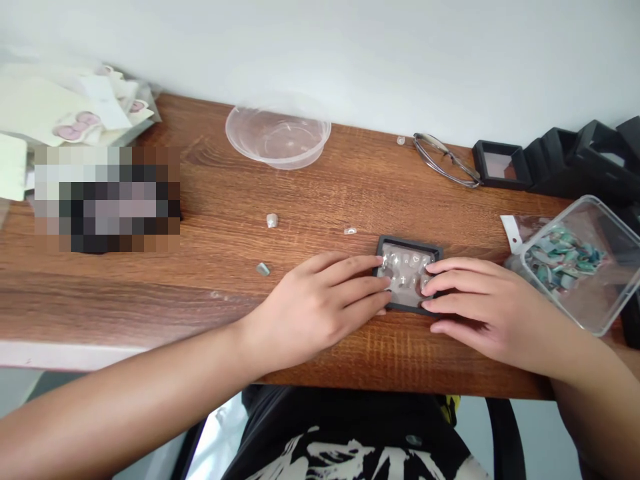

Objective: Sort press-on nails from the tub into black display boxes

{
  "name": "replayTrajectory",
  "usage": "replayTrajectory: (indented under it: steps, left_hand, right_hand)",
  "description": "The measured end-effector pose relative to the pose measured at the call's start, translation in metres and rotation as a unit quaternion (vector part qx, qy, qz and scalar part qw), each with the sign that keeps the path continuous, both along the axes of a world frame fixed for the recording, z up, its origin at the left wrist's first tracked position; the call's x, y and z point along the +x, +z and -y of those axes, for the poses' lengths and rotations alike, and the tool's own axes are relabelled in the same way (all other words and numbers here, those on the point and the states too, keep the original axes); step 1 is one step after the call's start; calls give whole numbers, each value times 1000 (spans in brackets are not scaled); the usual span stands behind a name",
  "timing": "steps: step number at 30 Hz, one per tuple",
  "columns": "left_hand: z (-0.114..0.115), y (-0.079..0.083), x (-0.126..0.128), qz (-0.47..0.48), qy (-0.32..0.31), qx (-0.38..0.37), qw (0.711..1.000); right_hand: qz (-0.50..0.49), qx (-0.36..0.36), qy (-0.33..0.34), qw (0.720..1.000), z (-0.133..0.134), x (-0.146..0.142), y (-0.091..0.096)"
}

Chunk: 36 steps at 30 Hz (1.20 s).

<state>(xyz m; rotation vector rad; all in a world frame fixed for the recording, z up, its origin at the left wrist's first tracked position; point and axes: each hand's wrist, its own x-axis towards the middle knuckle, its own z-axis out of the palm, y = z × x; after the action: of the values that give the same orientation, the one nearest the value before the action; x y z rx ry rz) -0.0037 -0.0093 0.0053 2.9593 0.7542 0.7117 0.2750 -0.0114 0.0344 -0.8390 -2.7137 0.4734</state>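
A small black display box (410, 303) lies on the wooden desk in front of me. Several shiny press-on nails (404, 280) with silver star, heart and cross marks rest on its grey backing. My left hand (333, 293) grips the box's left edge, its fingertips over the rim and partly on the nails at that side. On the opposite edge, my right hand (487, 303) has its fingers over the rim, with its thumb lower down by the near corner. The fingertips of both hands hide parts of the outer nails.
Loose small pieces lie about: a pale one (271, 221), a clear one (351, 231) and a greenish one (263, 269). Behind are a clear round bowl (280, 157) and eyeglasses (445, 163). At right stand black boxes (503, 167) and a clear tub (613, 267) of teal pieces; cards (40, 100) lie left.
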Motion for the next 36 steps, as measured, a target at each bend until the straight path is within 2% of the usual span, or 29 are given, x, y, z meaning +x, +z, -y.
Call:
replayTrajectory:
  steps: [7,13,16,22,25,30,33,36]
  left_hand:
    - [1,-1,3,7,34,9,999]
    - [-1,0,3,78,39,-48,995]
    - [0,1,2,114,30,-84,989]
    - [3,6,1,104,29,-41,993]
    - [3,10,1,165,14,-108,980]
    - [3,14,2,243,1,-254,936]
    - [4,14,3,257,4,-287,923]
    - [7,14,2,263,13,-287,921]
  right_hand:
    - [11,90,-13,996,3,-7,0]
    - [-6,170,-22,985,3,-10,6]
    - [-28,188,-28,981,3,-10,8]
    - [-74,139,-43,987,2,-6,12]
    - [-84,81,-49,992,4,-7,15]
    - [-103,7,-77,992,5,-13,15]
    - [-129,-20,-79,988,5,-15,12]
    - [-145,-37,-80,986,5,-16,11]
